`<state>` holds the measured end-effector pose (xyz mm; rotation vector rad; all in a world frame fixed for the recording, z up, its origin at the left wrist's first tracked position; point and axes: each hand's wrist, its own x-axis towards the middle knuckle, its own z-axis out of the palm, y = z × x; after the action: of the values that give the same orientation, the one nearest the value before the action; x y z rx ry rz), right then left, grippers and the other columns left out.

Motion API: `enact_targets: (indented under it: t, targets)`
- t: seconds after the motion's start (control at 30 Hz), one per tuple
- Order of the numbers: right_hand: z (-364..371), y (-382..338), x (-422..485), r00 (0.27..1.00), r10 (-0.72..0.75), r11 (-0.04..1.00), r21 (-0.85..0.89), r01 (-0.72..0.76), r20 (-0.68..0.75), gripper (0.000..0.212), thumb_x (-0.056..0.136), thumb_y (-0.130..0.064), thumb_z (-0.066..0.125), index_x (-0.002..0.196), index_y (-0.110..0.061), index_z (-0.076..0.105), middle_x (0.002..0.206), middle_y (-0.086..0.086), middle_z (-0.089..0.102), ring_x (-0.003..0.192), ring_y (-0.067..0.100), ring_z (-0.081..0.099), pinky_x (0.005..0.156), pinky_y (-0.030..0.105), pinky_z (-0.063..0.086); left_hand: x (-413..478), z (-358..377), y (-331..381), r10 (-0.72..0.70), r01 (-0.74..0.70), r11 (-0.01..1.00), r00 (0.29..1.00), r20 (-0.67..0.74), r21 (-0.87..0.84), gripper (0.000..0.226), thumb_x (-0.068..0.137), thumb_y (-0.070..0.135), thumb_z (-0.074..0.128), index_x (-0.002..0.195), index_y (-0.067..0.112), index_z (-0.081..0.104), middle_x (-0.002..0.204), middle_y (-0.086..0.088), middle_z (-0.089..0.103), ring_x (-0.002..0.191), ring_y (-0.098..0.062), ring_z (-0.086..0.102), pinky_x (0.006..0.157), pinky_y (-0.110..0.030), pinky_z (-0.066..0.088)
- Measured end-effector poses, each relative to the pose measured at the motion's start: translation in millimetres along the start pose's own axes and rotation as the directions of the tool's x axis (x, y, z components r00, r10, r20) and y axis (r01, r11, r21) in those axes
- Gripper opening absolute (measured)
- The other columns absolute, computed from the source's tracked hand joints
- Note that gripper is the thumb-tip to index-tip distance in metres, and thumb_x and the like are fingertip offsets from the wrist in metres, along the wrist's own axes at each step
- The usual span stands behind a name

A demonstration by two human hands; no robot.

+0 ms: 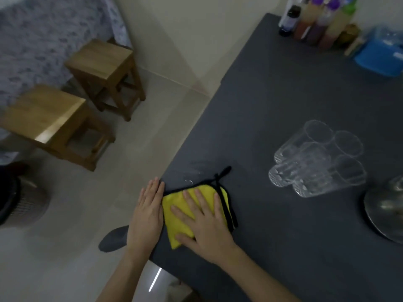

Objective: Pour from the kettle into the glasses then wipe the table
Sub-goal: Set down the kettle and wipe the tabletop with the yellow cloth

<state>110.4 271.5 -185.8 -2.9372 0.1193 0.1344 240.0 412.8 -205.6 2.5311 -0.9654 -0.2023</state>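
Note:
A yellow cloth (174, 223) with black edging lies on the dark grey table (283, 105) near its left edge. My right hand (205, 223) presses flat on the cloth with fingers spread. My left hand (148, 216) rests flat at the table's edge just left of the cloth, fingers together, touching the cloth's side. Several clear glasses (318, 158) stand clustered to the right. The metal kettle (388, 210) shows partly at the right frame edge. A few water drops (192, 177) glint just beyond the cloth.
Bottles (305, 20) and a blue box (381, 53) stand at the table's far end. Two wooden stools (104, 73) are on the pale floor to the left, and a dark bin (19, 197) sits at the left edge. A foot in a dark sock (113, 238) shows below the table edge.

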Motion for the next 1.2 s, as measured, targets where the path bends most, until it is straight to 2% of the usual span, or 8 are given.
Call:
enact_targets:
  t: [0.2,0.33,0.53,0.63,0.7,0.87,1.07,1.2]
  targets:
    - [-13,48,83,0.991,0.132,0.988,-0.079,-0.133,-0.025,0.066,0.090,-0.068,0.028,0.150,-0.040,0.022,0.162,0.003,0.014,0.149,0.029,0.010,0.113,0.067,0.006,2,0,2,-0.023,0.023,0.999,1.000,0.013,0.023,0.053,0.093,0.020,0.030,0.144,0.006,0.034,0.152,-0.012,0.030,0.141,-0.024,0.027,0.117,-0.030,0.009]
    - [-21,89,108,0.976,0.215,0.968,-0.125,-0.217,-0.035,0.065,0.093,-0.064,0.013,0.151,-0.037,0.020,0.162,0.000,0.013,0.149,0.025,0.010,0.114,0.063,0.009,1,0,5,-0.031,0.030,0.996,0.999,0.010,0.084,0.054,0.093,0.021,0.032,0.144,0.006,0.033,0.151,-0.013,0.032,0.140,-0.025,0.029,0.116,-0.029,0.007]
    - [-32,140,116,0.936,0.346,0.936,-0.048,-0.349,-0.065,0.065,0.093,-0.058,0.009,0.152,-0.034,0.015,0.163,-0.003,0.009,0.149,0.023,0.005,0.116,0.057,0.004,1,-1,7,-0.032,0.032,0.994,0.999,0.003,0.106,0.054,0.092,0.020,0.032,0.144,0.005,0.032,0.149,-0.014,0.036,0.138,-0.026,0.034,0.115,-0.029,0.009]
    - [-27,133,115,0.927,0.362,0.932,0.059,-0.358,-0.098,0.067,0.093,-0.053,0.007,0.152,-0.026,0.022,0.162,-0.001,0.013,0.149,0.025,0.007,0.118,0.054,0.005,1,-1,8,-0.039,0.039,0.992,0.999,0.004,0.116,0.054,0.092,0.020,0.034,0.144,0.005,0.032,0.150,-0.014,0.036,0.139,-0.025,0.033,0.116,-0.029,0.008]
    - [-25,126,111,0.934,0.337,0.940,0.105,-0.326,-0.122,0.066,0.095,-0.052,0.010,0.150,-0.021,0.030,0.160,0.002,0.021,0.148,0.027,0.014,0.118,0.053,0.009,1,0,7,-0.043,0.041,0.992,0.999,0.010,0.119,0.055,0.093,0.022,0.034,0.146,0.007,0.030,0.151,-0.013,0.033,0.140,-0.025,0.030,0.116,-0.031,0.009]
    - [-16,107,70,0.975,0.131,0.988,0.103,-0.114,-0.178,0.061,0.102,-0.045,0.011,0.139,-0.014,0.050,0.149,0.007,0.043,0.139,0.028,0.037,0.111,0.050,0.022,1,0,6,-0.045,0.042,0.994,0.998,0.035,0.104,0.054,0.096,0.025,0.027,0.148,0.010,0.024,0.155,-0.008,0.023,0.143,-0.021,0.021,0.117,-0.027,0.006]
    - [-6,74,-6,0.982,-0.018,0.997,0.066,0.031,-0.188,0.050,0.104,-0.039,0.021,0.139,-0.017,0.049,0.150,0.002,0.043,0.140,0.022,0.036,0.111,0.046,0.025,2,-2,6,-0.020,0.016,0.993,0.999,0.038,0.121,0.053,0.096,0.023,0.025,0.146,0.007,0.027,0.154,-0.012,0.026,0.143,-0.022,0.022,0.118,-0.031,0.006]
    - [-11,83,-42,0.995,0.030,0.999,0.016,-0.029,-0.095,0.050,0.103,-0.042,0.021,0.143,-0.023,0.044,0.155,-0.003,0.033,0.143,0.018,0.031,0.110,0.046,0.026,3,-6,8,0.029,-0.042,0.973,0.998,0.062,0.226,0.053,0.097,0.026,0.025,0.146,0.006,0.028,0.155,-0.014,0.022,0.145,-0.025,0.015,0.117,-0.044,0.010]
